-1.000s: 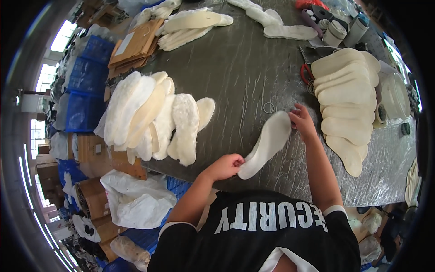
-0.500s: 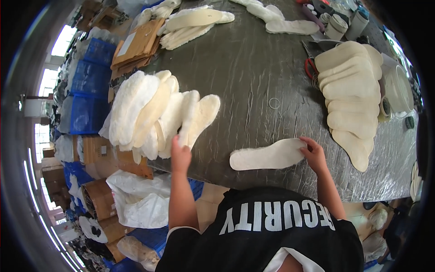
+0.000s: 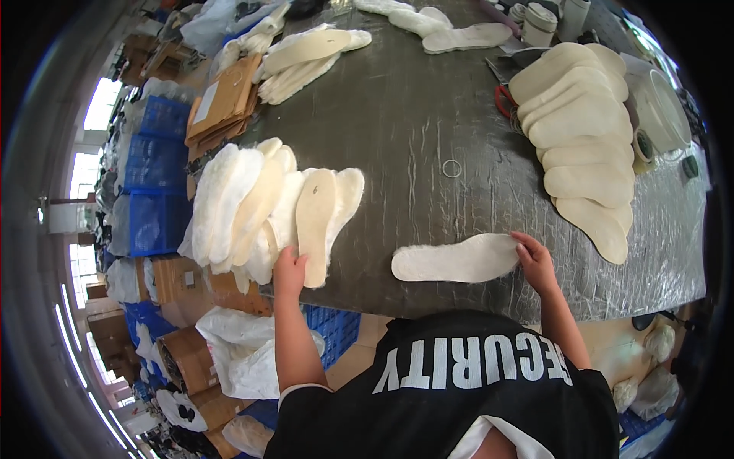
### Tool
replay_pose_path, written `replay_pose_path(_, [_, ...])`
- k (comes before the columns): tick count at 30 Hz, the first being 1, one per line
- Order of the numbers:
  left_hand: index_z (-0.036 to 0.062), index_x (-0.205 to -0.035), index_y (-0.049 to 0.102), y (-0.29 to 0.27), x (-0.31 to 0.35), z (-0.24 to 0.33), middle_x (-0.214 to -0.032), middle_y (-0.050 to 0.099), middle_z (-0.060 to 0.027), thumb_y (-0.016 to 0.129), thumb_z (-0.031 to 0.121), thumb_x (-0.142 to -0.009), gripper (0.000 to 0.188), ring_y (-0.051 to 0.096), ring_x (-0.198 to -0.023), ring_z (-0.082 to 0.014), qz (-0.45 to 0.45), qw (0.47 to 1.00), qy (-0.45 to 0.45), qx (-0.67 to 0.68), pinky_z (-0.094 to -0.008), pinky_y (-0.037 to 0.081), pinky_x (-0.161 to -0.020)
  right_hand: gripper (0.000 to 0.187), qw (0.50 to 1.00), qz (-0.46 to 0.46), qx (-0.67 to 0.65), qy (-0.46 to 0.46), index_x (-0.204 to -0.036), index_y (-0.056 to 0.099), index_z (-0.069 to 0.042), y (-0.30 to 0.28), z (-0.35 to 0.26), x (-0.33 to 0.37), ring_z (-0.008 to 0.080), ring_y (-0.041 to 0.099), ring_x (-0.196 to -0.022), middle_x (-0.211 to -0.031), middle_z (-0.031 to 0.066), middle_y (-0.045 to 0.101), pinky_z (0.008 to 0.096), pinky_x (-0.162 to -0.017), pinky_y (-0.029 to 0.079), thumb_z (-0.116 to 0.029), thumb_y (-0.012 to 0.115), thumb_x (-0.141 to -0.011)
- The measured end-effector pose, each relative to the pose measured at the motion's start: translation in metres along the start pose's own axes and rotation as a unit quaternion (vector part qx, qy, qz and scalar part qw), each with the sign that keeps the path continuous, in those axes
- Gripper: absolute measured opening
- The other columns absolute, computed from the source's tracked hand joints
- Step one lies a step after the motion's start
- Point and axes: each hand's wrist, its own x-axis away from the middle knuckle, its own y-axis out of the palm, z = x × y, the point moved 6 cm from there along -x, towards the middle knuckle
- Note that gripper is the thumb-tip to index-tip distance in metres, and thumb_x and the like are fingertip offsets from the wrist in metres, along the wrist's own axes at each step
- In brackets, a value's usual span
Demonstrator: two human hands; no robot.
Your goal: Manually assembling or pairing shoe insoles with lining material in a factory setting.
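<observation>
Both hands reach out in front of me, well apart, in the head view: my right hand [image 3: 537, 264] pinches the wide end of a white insole [image 3: 456, 258] between thumb and fingers, and that insole lies crosswise on the near part of the table [image 3: 397, 153]. An end grip seems sensible to me, since it leaves nearly the whole face uncovered. My left hand [image 3: 290, 273] is at the lower left edge of a tan-faced insole [image 3: 315, 229], its fingers curled; I cannot tell whether they close on that edge or only touch it. The tan-faced insole overlaps the fluffy pile [image 3: 222, 203], whose pieces lie over one another like shingles, probably so each edge is easy to catch. To my right, a fanned stack of cream insoles [image 3: 589, 183] sits within reach, likely set apart so the two sorts do not mix. A red-handled tool [image 3: 505, 102] lies at its far left side and a white bucket [image 3: 664, 111] stands to its right, both perhaps parked clear of my hands. Under everything, the tabletop looks dark, glossy and creased, with a thin pale ring [image 3: 452, 168] lying on it. More white insoles [image 3: 466, 38] rest at the far side, and brown card [image 3: 225, 96] is heaped at the far left. Past the left edge are blue crates [image 3: 157, 172], cardboard boxes [image 3: 180, 279], a white bag [image 3: 241, 356] and bright windows [image 3: 99, 99].
</observation>
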Motion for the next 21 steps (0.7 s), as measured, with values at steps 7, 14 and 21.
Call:
replay_pose_path(7, [-0.0015,-0.114,0.057,0.043,0.044,0.078,-0.105,0.063,-0.0199,0.065,0.016,-0.084,0.036,0.058,-0.099,-0.0371,0.128,0.927,0.176,-0.305,-0.0429,0.047,-0.086,0.027,0.997,0.063,0.0,-0.046,-0.115,0.064,-0.004,0.002,-0.01,0.011,0.0089,0.056,-0.084,-0.093,0.0052,0.065,0.0251,-0.077,0.047,-0.002,0.058,-0.088])
replay_pose_path(14, [0.0037,-0.105,0.062,0.163,0.055,0.151,-0.107,0.063,-0.0169,0.068,0.02,-0.079,0.031,0.057,-0.107,-0.0344,-0.225,0.84,0.441,-0.224,-0.0458,0.045,-0.091,0.024,0.976,0.152,0.102,-0.116,-0.113,0.062,-0.003,-0.028,-0.012,0.029,0.0293,0.063,-0.091,-0.098,0.0163,0.066,0.0347,-0.082,0.049,-0.005,0.053,-0.09])
replay_pose_path(21, [0.0044,-0.091,0.064,0.167,-0.07,0.275,-0.088,0.066,-0.0185,0.062,0.018,-0.084,0.016,0.061,-0.087,-0.0385,-0.079,0.866,0.456,-0.188,-0.0462,0.049,-0.076,0.025,0.953,0.234,0.161,-0.108,-0.111,0.062,-0.003,-0.041,-0.012,0.046,0.0348,0.061,-0.087,-0.096,0.0173,0.062,0.0379,-0.076,0.049,-0.008,0.057,-0.087])
